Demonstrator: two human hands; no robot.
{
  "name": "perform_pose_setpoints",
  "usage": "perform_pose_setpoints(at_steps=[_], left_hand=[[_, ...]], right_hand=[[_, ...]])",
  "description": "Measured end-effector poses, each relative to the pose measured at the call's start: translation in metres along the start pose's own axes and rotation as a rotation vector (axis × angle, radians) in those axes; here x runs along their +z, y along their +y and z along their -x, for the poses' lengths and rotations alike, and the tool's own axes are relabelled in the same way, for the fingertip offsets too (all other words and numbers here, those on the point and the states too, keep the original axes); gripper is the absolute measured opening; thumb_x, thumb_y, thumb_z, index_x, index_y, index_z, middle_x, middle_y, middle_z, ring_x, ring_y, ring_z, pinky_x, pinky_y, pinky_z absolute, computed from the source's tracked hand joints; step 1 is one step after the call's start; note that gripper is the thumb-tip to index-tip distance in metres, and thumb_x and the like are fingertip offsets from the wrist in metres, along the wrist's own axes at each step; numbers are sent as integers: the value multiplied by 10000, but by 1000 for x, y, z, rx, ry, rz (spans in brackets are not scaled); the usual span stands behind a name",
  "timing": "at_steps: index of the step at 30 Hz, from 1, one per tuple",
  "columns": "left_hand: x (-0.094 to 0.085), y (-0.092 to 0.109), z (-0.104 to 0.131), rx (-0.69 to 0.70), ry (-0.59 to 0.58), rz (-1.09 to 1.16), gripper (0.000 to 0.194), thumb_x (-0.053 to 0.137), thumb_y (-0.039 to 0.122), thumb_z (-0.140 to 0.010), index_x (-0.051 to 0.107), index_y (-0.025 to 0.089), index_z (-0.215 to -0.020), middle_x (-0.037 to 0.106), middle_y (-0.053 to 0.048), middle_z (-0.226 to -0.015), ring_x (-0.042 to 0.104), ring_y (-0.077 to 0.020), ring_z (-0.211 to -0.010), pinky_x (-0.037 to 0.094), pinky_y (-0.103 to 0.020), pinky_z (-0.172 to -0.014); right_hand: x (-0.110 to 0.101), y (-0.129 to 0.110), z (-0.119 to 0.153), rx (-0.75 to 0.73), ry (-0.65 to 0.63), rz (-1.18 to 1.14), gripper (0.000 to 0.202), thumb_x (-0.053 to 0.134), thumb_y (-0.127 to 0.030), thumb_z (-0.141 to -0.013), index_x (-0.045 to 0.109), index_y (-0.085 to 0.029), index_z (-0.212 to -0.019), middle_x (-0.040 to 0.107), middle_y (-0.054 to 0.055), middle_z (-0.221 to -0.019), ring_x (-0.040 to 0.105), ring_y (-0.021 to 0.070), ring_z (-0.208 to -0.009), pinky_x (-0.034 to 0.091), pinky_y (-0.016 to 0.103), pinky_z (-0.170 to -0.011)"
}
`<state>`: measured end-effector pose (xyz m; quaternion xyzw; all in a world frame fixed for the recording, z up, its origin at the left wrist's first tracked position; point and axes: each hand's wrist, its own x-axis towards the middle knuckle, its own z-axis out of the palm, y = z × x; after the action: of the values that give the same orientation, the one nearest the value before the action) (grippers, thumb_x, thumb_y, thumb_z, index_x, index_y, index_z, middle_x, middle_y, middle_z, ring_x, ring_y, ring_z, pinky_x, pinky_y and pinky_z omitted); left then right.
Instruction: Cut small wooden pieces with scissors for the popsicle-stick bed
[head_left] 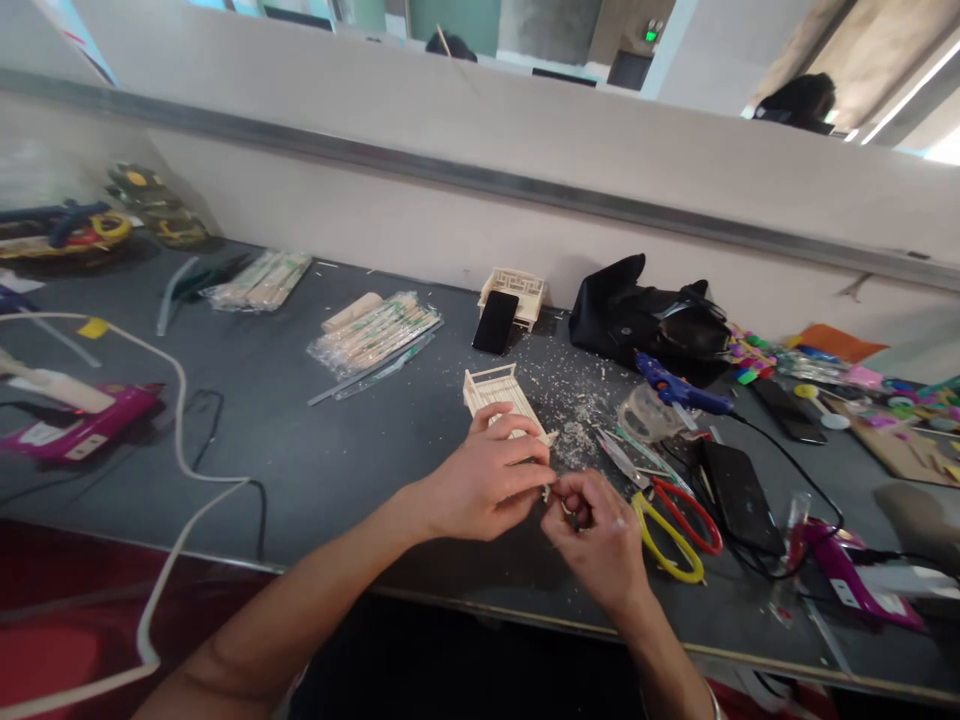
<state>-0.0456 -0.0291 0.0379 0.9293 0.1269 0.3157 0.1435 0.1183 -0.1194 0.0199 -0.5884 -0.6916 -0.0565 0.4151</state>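
A small pale wooden frame of thin sticks (pixel 508 392) rests on the grey table, tilted a little. My left hand (pixel 491 475) lies over its near end, with the fingers curled around that part. Just to the right, my right hand (pixel 592 530) pinches at the frame's near right corner, thumb and forefinger together; a tiny pale bit shows beside the fingertips, too small to make out. Pale crumbs and shavings (pixel 574 430) are scattered to the right of the frame.
Behind the frame, a phone (pixel 495 322) leans on a small wooden chair-like model (pixel 525 290). Scissors (pixel 667 530), a blue glue gun (pixel 679 385), cables and a black power bank (pixel 739 495) lie right. Wrapped stick bundles (pixel 375 335) lie left; a black bag (pixel 649 315) sits behind.
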Motion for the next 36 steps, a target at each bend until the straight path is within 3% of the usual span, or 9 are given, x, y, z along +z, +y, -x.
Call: perform_pose_setpoints(at_steps=[5,15,21,24,26,28,30,34,36], left_hand=[[14,-3,-2,48,-9,18,159,545,196,-899,696,224,-855,731,-9,-876,584,-194,-1002,255,-440,-1082],[25,-5,3,109,-57,10,160,550,221,-912,694,219,-840,733,-14,-858,591,-183,-906,291,-432,-1069],[25,-3,4,171,-27,9,196,512,212,-927,655,199,-793,723,-22,-817,597,-176,-864,322,-396,-1036],[25,0,3,151,18,38,176,525,185,-910,641,198,-779,721,-16,-789,602,-167,-837,358,-384,-993],[24,2,2,104,73,73,164,534,163,-894,628,198,-764,715,-6,-760,609,-156,-806,385,-374,-948],[22,4,0,29,128,135,160,539,161,-876,615,208,-743,704,4,-730,616,-149,-773,408,-370,-901],[20,7,-2,-63,170,230,154,550,176,-859,611,214,-724,695,10,-705,622,-147,-749,425,-367,-867],[15,15,-9,-284,215,452,133,598,204,-817,632,210,-689,691,4,-686,613,-150,-740,455,-336,-811],[12,19,-15,-409,210,567,110,619,217,-785,652,202,-681,691,-8,-700,601,-151,-724,466,-315,-766]], right_hand=[[-4,8,3,102,-95,-108,102,498,-158,-720,551,-213,-652,494,-71,-539,419,68,-432,362,165,-423],[-12,15,-4,459,-448,-432,70,505,-227,-665,522,-213,-598,453,-70,-502,398,80,-462,336,172,-422],[-15,16,-7,475,-539,-490,87,516,-253,-690,553,-209,-625,481,-67,-521,434,86,-480,365,179,-442],[-23,23,-5,447,-509,-466,131,524,-298,-767,598,-212,-702,567,-45,-586,523,104,-525,430,195,-486],[-32,37,3,434,-416,-346,177,521,-348,-821,634,-213,-801,644,-11,-676,592,131,-581,481,226,-532],[-41,58,17,387,-231,-62,189,522,-359,-836,636,-211,-858,669,18,-709,610,159,-591,505,270,-556],[-48,81,34,251,-67,256,229,537,-338,-800,640,-197,-948,698,76,-820,652,226,-741,541,363,-688],[-54,115,64,4,-121,447,341,486,-269,-824,586,-186,-1139,701,124,-1006,660,263,-925,532,420,-818],[-55,122,72,0,-153,452,362,473,-276,-849,564,-197,-1190,692,120,-1046,656,260,-970,527,420,-839]])
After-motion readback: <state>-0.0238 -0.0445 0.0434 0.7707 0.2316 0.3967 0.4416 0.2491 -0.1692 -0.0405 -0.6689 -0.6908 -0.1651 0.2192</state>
